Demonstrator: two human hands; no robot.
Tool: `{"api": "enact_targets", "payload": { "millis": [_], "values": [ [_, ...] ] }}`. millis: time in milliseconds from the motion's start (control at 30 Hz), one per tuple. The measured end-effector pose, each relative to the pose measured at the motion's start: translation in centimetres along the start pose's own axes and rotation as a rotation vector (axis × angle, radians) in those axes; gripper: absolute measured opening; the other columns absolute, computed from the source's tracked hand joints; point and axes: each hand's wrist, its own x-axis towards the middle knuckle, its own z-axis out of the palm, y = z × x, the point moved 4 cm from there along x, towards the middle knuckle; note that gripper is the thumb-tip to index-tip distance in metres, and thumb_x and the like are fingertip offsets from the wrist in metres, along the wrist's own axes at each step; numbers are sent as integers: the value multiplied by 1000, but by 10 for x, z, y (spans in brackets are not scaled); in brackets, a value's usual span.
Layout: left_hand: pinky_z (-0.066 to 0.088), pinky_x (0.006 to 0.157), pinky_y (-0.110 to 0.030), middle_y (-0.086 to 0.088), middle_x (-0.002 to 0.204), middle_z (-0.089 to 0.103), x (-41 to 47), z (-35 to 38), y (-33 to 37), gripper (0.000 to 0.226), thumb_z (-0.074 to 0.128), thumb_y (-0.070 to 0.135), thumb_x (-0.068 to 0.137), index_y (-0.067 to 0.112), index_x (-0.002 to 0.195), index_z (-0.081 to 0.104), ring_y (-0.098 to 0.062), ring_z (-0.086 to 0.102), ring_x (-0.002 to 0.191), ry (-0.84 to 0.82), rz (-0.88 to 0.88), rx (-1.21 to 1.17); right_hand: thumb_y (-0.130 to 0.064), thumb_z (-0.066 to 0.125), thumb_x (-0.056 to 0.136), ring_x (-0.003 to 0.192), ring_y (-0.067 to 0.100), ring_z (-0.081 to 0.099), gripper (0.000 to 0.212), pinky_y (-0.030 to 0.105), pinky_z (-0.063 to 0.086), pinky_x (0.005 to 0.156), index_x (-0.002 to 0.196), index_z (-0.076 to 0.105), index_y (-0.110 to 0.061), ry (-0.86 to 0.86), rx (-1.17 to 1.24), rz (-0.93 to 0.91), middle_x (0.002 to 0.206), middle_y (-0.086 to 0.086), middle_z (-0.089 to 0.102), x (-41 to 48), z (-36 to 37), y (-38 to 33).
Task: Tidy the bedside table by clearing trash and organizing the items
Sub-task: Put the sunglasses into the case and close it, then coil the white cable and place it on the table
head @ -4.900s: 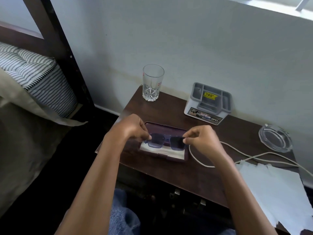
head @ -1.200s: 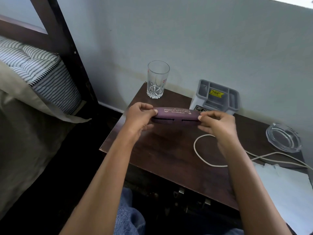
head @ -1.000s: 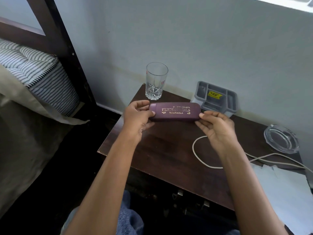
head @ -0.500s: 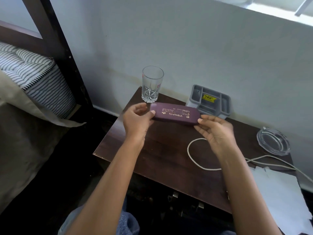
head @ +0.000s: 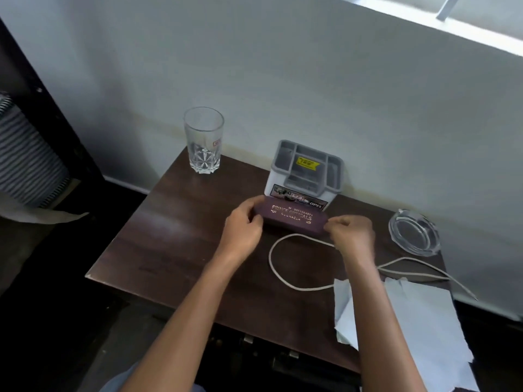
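**Spectacle case [head: 293, 217] held at the back of the bedside surface [head: 175, 244]**

The dark wooden surface stands against a pale wall [head: 283, 80], with a bright window ledge [head: 467, 21] at the top right. To the left are a dark bed frame [head: 56, 114] and a striped mattress [head: 25, 154].

The purple case, lettered in gold "PRINCE OPTICALS", lies lengthwise just in front of a grey desk organiser [head: 305, 171] at the back edge. The left hand [head: 243, 222] curls its fingers round the case's left end. The right hand [head: 351, 233] pinches the right end. Whether the case rests on the wood or is held just above it cannot be told.

An empty drinking glass [head: 203, 140] stands upright at the back left corner, well apart from the organiser. A clear glass ashtray [head: 413, 232] sits near the right edge. A white cable [head: 276, 271] loops across the middle and trails off to the right. Crumpled white paper [head: 418, 315] covers the front right corner and overhangs the edge.
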Motion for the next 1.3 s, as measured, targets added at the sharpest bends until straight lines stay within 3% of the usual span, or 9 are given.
{"api": "enact_targets", "payload": {
  "millis": [167,300,400,500,600,800,1000,1200,1300],
  "values": [
    [37,99,-20,8,116,63,1,-2,-3,44,43,-2,89,20,123,60,-4,54,113,0,27,35,-12,59,78,60,21,55,19,33,49,64,61,62,-17,-47,-34,45,62,1,59,3,4,2],
    [39,99,-21,1,122,62,-1,-5,-3,44,47,-3,87,15,126,57,-12,56,117,1,7,53,-13,58,79,65,21,57,18,34,49,65,62,61,-17,-67,-15,59,65,2,59,5,3,4],
    [42,102,-33,-6,136,47,-7,-11,3,51,56,4,85,18,134,46,-23,54,118,97,-1,136,-11,57,79,63,22,56,18,31,45,60,62,61,-16,-35,4,58,63,3,58,3,-4,1],
    [47,88,-39,-6,125,50,-22,-17,12,42,61,19,84,21,124,48,-27,55,110,239,-19,404,-12,56,78,67,24,57,14,29,43,58,66,64,-15,15,40,20,69,5,62,-3,-14,-5],
    [46,84,-37,-3,112,62,-32,-11,15,23,60,34,85,22,105,58,-27,57,108,120,-92,602,-13,55,78,78,26,65,18,31,45,64,62,61,-20,26,61,-26,78,5,66,-13,-22,-11],
    [43,82,-33,-6,114,64,-48,16,12,36,60,47,85,19,108,61,-28,59,109,-109,-168,833,-13,55,78,72,24,69,16,37,54,73,64,60,-19,41,199,-8,63,1,63,-33,-39,-11],
    [47,83,-34,-8,114,66,-53,14,13,30,61,36,84,19,108,67,-29,61,108,-50,-188,753,-8,56,85,72,19,63,16,28,49,61,73,60,-17,113,495,104,77,5,62,-63,-76,14],
    [44,72,-30,-9,97,70,-70,14,41,17,61,31,84,18,89,69,-31,64,97,70,-58,605,-2,52,88,81,25,59,14,33,51,71,76,55,-8,243,878,339,84,10,57,-99,-111,58],
    [48,72,-33,-10,93,71,-77,18,63,18,58,34,86,17,88,65,-32,65,92,142,60,562,0,49,90,93,30,59,9,37,52,84,97,54,4,148,983,460,102,18,56,-109,-109,70]
  ]
}}
